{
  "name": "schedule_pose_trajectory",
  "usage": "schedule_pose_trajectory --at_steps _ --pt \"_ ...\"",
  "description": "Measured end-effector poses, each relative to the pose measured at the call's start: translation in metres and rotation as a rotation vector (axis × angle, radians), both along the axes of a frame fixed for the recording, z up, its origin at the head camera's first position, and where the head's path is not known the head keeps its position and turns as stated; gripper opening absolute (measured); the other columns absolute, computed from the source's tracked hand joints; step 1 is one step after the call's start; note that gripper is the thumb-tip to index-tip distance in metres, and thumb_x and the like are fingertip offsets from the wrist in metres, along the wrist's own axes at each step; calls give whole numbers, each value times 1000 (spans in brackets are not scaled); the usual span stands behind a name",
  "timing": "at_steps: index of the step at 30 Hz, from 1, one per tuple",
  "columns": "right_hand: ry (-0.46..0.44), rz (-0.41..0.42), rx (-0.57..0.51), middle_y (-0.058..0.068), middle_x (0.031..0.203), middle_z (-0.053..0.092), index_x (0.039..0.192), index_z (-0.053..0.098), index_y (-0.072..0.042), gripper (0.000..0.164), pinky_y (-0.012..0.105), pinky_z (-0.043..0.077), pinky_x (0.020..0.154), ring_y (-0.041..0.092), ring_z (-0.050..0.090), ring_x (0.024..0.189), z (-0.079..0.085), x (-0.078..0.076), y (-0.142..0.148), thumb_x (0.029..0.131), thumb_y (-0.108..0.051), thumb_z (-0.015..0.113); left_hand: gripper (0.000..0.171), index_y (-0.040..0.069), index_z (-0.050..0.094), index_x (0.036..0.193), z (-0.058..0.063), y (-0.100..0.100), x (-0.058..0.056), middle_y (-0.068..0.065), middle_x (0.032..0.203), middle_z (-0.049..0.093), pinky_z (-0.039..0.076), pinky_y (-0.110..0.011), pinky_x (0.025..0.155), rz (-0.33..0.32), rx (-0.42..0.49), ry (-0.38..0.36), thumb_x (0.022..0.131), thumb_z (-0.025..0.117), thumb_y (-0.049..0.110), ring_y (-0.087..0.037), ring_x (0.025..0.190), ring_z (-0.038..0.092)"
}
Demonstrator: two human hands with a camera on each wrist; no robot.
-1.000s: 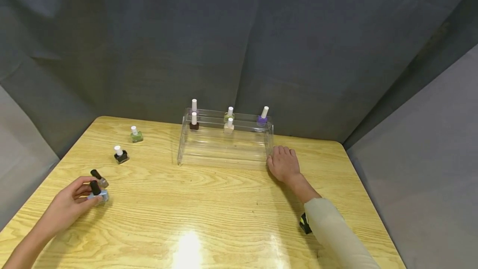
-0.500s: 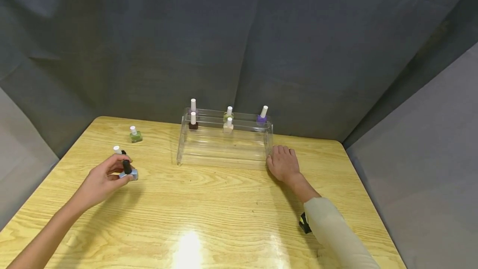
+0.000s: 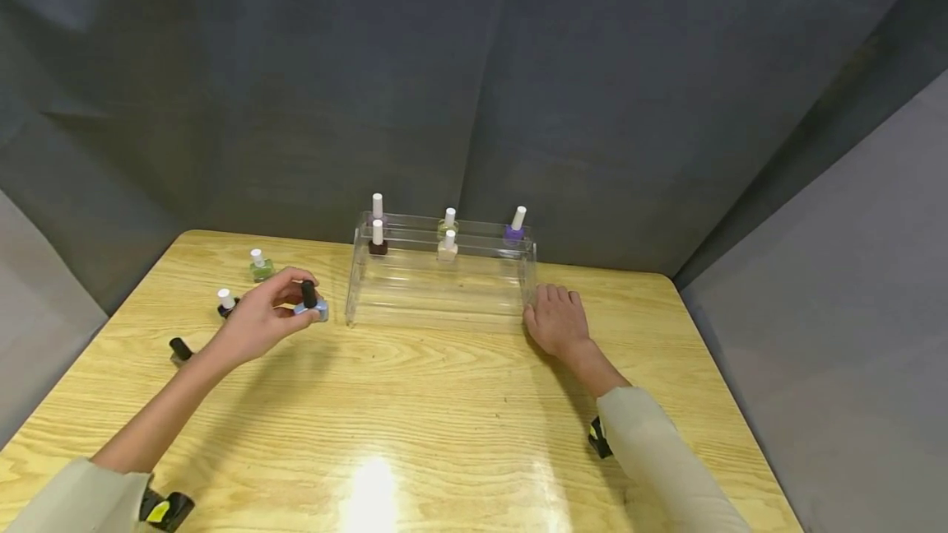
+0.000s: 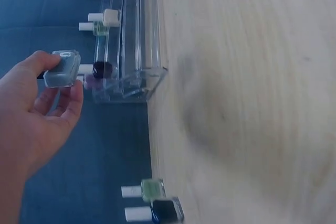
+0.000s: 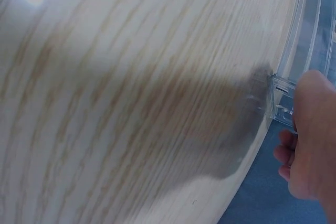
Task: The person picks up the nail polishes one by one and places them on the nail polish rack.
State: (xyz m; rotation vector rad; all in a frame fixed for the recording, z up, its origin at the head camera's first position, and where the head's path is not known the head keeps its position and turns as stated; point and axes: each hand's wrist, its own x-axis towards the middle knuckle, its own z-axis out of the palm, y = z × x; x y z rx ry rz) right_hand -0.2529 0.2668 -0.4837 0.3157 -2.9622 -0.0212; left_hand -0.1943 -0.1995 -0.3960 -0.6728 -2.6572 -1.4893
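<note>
My left hand (image 3: 268, 315) pinches a light-blue nail polish bottle (image 3: 317, 311) with a black cap, raised in front of the rack's left end. The left wrist view shows the bottle's glass (image 4: 63, 69) between thumb and fingers. A clear stepped display rack (image 3: 444, 323) stands at the table's back. Along its top row are a pale purple, a yellow-green and a purple bottle (image 3: 514, 232); below them are a dark bottle (image 3: 378, 247) and a cream bottle (image 3: 448, 252). At the rack's right end, my right hand (image 3: 559, 323) holds its side, fingers curled; their contact is partly hidden.
On the table's left lie a green bottle (image 3: 262, 271), a black bottle (image 3: 225, 308) with a white cap, and a black-capped bottle (image 3: 180, 351) partly behind the left forearm. Dark cloth (image 3: 333, 105) hangs behind the wooden table (image 3: 415, 410).
My left hand has carried the light-blue bottle from the table's left side rightward and back toward the rack. My right hand has stayed at the rack's right end.
</note>
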Motion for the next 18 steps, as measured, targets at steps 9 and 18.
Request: schedule_pose_trajectory --at_steps 9,18 --pt "-7 -9 8 9 85 41 90 40 -6 29 47 30 80 31 42 88 -2 -1 1 96 -34 34 37 14 49 115 10 30 -27 -6 100 61 51 -34 72 -55 2 55 83 68 15 -20 91 60" --pt "-16 -12 14 8 85 40 89 39 -7 29 46 30 79 29 41 86 1 0 0 96 -34 32 37 16 50 113 16 64 -44 -8 100 62 51 -35 70 -119 25 82 82 69 8 -22 89 61"
